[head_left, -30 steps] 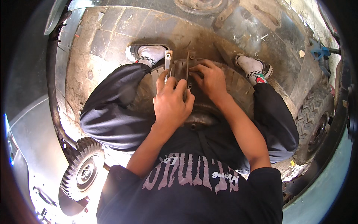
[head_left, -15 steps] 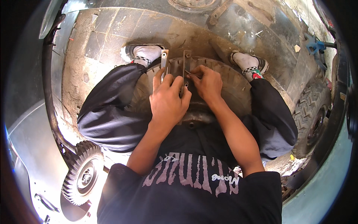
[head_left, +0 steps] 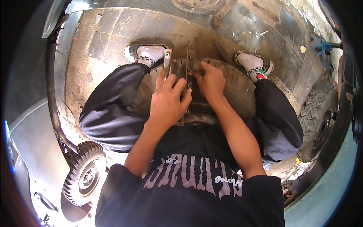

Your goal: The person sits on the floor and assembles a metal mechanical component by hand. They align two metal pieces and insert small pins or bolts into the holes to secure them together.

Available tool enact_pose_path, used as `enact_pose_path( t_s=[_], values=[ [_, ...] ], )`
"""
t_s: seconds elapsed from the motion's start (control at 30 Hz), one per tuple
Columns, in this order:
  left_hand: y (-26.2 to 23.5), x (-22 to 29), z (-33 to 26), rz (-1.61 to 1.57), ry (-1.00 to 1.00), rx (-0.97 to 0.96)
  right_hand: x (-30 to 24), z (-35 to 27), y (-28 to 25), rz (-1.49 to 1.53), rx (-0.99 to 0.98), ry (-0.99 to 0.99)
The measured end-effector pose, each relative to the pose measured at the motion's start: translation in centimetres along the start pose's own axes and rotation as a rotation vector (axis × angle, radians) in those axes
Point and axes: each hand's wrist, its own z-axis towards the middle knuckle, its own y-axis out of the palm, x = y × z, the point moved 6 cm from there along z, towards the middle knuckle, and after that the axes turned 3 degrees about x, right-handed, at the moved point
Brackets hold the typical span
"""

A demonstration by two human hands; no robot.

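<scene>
Compared with a moment ago, the left hand (head_left: 168,100) sits slightly further left, baring more of the right strip's near end; the right hand (head_left: 212,81) has its forefinger pointing higher. From where I stand, two narrow metal strips, a left strip (head_left: 168,62) and a right strip (head_left: 191,56), lie side by side over a tyre (head_left: 240,89), their long axis running away from the body. The left hand is nearer, curled over their middle and gripping. The right strip lies just left of the right fingertips, which bunch close together; I cannot tell whether they pinch anything. The left strip looks pale and shiny, the right one dull brown with small round fittings along it. Whether they join under the hand is hidden.
</scene>
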Motion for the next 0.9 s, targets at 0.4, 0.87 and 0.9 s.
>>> enact_pose_path(
  t_s=[0.4, 0.87, 0.9],
  values=[
    [0.1, -0.1, 0.2, -0.008, 0.012, 0.065, 0.7, -1.6, 1.4, -0.182, 0.176, -0.309],
    [-0.2, 0.0, 0.1, -0.001, 0.021, 0.09, 0.8, 0.6, 1.1, 0.041, 0.164, -0.153],
    [-0.1, -0.2, 0.3, -0.028, 0.002, 0.063, 0.8, 1.6, 1.0, 0.09, 0.207, -0.156]
  ],
)
